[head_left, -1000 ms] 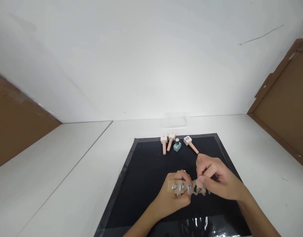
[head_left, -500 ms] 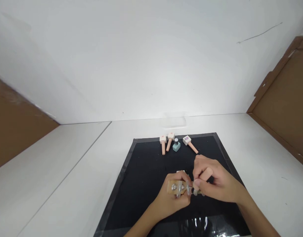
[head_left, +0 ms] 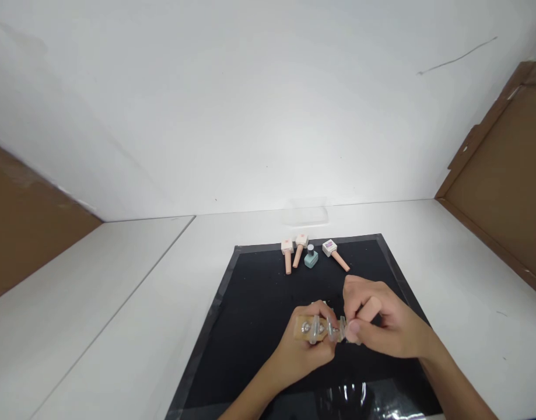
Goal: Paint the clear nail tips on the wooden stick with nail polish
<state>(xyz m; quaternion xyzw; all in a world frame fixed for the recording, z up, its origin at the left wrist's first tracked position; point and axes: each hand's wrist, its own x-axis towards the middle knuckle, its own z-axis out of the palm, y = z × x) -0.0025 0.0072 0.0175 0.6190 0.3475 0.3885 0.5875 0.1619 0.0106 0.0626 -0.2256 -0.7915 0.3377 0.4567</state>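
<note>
My left hand [head_left: 305, 350] is closed round a light wooden strip [head_left: 300, 328], which lies level across its fingers. Several clear nail tips [head_left: 314, 329] stand along the strip on small shiny mounts. In my right hand [head_left: 381, 321] a pink nail polish cap [head_left: 370, 309] is pinched between thumb and fingers. It slants down towards the strip's right end; whether a brush below it touches a nail tip is hidden by the fingers. Just beyond my left fingers, the edge of a whitish thing [head_left: 324, 304] shows, mostly covered.
At the black mat's [head_left: 250, 326] far side lie white bottles with pink caps [head_left: 287, 254], [head_left: 300, 248], [head_left: 335, 255]. Among them is a small teal bottle [head_left: 311, 258]. A clear tray [head_left: 307, 216] sits behind the mat. Cardboard panels [head_left: 504, 163] flank the white table.
My right hand and the pink cap have shifted slightly right along the strip. My left hand keeps its hold, with the strip tipped a little. The bottles have stayed put.
</note>
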